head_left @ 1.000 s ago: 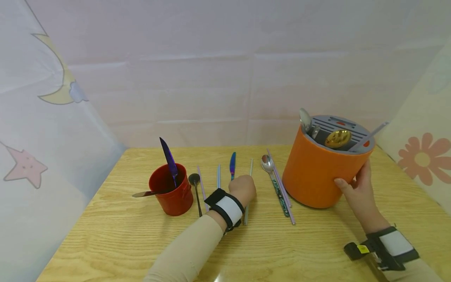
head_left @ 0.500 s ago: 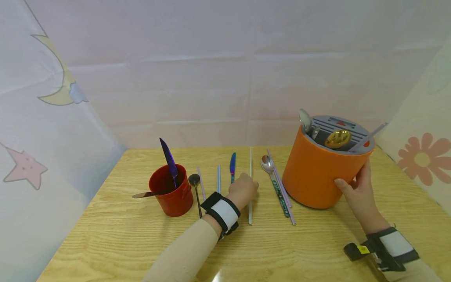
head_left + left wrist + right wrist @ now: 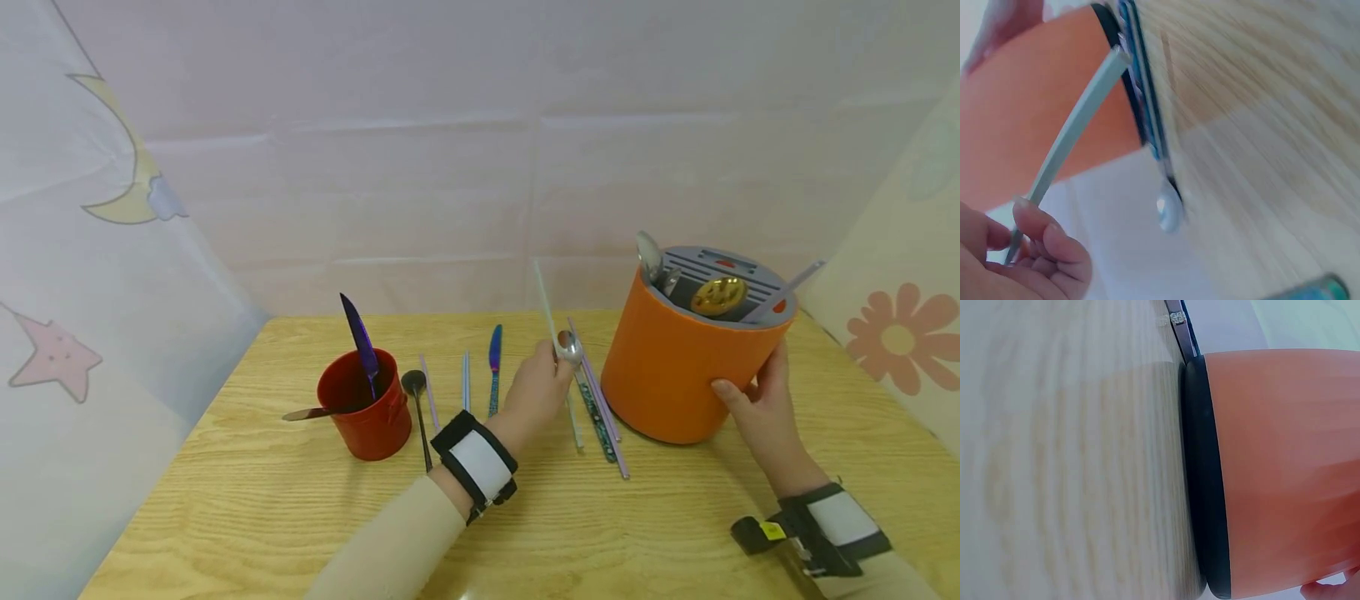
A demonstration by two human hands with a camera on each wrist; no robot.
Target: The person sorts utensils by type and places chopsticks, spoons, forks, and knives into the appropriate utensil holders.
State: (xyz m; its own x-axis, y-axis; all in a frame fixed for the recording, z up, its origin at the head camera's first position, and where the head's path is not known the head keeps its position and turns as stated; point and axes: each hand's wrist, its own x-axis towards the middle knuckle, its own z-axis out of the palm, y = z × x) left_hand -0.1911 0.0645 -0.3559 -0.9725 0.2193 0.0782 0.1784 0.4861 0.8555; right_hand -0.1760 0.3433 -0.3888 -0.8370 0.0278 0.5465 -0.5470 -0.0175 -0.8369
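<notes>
My left hand [image 3: 536,387] pinches a pale green chopstick [image 3: 1075,128], raised and tilted above the table. In the head view it crosses in front of a silver spoon [image 3: 570,348] with a patterned handle. To the right, my right hand [image 3: 765,421] grips the side of an orange cutlery holder [image 3: 660,375], thumb in front and some fingers hidden behind. The holder has a slotted grey top [image 3: 716,260]. A silver spoon [image 3: 649,255], a golden slotted spoon [image 3: 720,295] and a light purple chopstick [image 3: 787,290] stick out of it.
On the left stands a red cup [image 3: 372,429] holding a purple-blue knife [image 3: 360,337] and another utensil. A dark spoon [image 3: 417,400], blue chopsticks [image 3: 466,379], a blue-purple knife [image 3: 495,358] and purple chopsticks [image 3: 600,400] lie on the wooden table [image 3: 247,500].
My left hand has moved right and lifted the pale green chopstick off the table, tilting it. My right hand and the orange holder stay in place.
</notes>
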